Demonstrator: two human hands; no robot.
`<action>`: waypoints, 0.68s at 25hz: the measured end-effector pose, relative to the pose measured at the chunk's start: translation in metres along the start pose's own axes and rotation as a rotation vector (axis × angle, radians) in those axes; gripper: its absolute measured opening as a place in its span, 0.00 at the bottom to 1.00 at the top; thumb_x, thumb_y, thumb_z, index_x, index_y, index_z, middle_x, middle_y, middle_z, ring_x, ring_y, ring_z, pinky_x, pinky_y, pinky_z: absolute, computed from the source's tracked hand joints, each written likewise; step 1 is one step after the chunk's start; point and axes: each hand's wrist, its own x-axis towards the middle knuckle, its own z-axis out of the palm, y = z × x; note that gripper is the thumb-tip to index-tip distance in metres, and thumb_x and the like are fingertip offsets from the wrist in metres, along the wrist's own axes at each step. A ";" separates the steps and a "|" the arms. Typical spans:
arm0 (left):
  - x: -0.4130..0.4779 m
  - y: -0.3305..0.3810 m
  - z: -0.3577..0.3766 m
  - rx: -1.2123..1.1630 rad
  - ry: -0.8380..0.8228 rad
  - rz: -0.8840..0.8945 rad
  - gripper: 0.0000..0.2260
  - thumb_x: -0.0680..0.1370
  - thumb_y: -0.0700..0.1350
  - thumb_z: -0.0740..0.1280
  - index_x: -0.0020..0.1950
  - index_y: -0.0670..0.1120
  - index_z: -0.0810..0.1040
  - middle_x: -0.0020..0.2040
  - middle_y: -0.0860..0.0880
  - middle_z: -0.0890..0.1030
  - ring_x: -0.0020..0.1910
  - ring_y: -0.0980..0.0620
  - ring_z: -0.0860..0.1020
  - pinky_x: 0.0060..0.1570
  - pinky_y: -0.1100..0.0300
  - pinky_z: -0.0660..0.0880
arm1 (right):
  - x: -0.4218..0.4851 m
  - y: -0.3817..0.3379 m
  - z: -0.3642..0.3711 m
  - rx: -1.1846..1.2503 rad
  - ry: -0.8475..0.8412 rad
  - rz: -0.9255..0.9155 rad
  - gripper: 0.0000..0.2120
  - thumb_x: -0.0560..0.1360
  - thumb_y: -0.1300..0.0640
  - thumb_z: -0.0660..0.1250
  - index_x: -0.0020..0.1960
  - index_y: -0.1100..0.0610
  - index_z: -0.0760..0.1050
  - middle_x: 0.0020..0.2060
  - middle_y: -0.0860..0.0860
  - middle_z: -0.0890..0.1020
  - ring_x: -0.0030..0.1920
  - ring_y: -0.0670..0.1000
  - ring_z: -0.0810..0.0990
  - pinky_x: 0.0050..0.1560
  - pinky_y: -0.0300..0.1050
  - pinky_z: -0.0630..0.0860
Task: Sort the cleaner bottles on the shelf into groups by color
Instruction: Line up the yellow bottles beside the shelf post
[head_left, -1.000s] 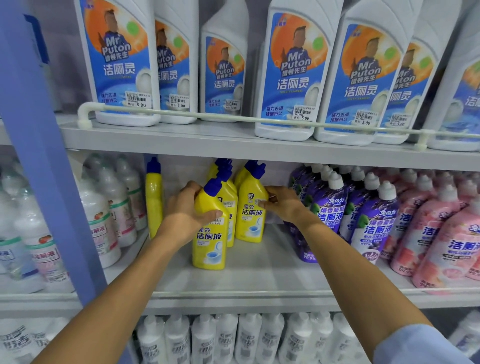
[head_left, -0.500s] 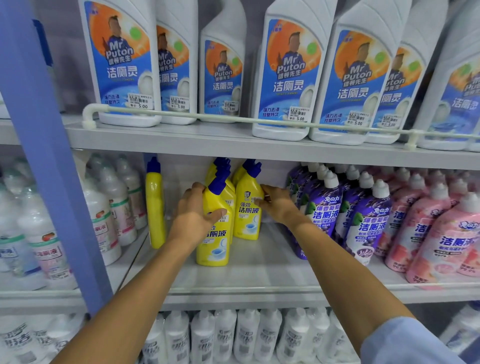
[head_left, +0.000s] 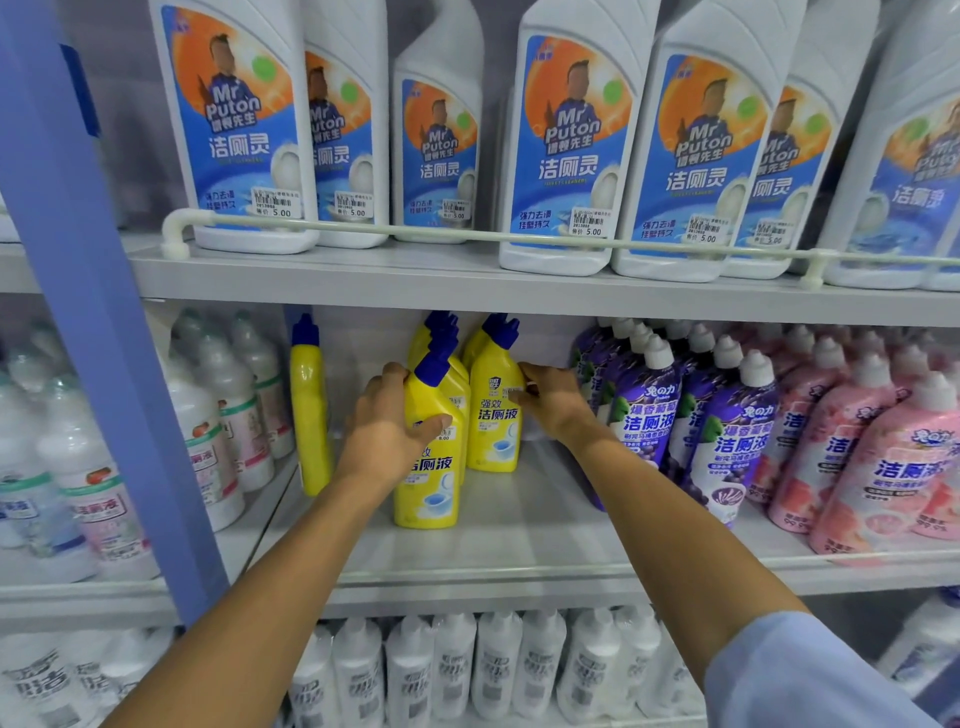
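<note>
A lone yellow bottle stands off left on the middle shelf. Your left hand has its grip wrapped around the front yellow bottle; keep it upright. Your right hand lies against the rear yellow bottle, fingers loose; press it snug, clear of the purple bottles.

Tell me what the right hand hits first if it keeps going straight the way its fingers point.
The right hand points left, fingers already at the side of the rear yellow bottle. Going on, it would press into that bottle first, likely nudging it toward the front yellow bottle held by the left hand.
</note>
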 end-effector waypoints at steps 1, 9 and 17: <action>0.000 0.000 0.000 0.000 0.000 0.001 0.27 0.71 0.53 0.78 0.63 0.43 0.71 0.58 0.41 0.79 0.56 0.38 0.77 0.52 0.49 0.74 | 0.001 0.000 0.000 0.002 0.004 -0.004 0.16 0.77 0.56 0.73 0.62 0.61 0.79 0.55 0.60 0.84 0.54 0.60 0.83 0.60 0.55 0.79; 0.001 -0.001 0.000 0.010 -0.007 0.001 0.27 0.71 0.53 0.78 0.63 0.43 0.71 0.58 0.42 0.79 0.55 0.38 0.78 0.51 0.50 0.74 | -0.003 0.000 0.000 -0.004 -0.008 -0.001 0.16 0.78 0.55 0.71 0.63 0.61 0.78 0.56 0.61 0.84 0.54 0.61 0.83 0.60 0.55 0.79; -0.002 0.003 0.001 0.042 -0.001 -0.001 0.27 0.72 0.55 0.77 0.63 0.43 0.72 0.58 0.43 0.79 0.56 0.39 0.78 0.51 0.49 0.73 | -0.008 -0.007 -0.010 -0.170 -0.064 0.009 0.17 0.78 0.52 0.71 0.61 0.61 0.76 0.57 0.60 0.82 0.56 0.61 0.81 0.59 0.54 0.78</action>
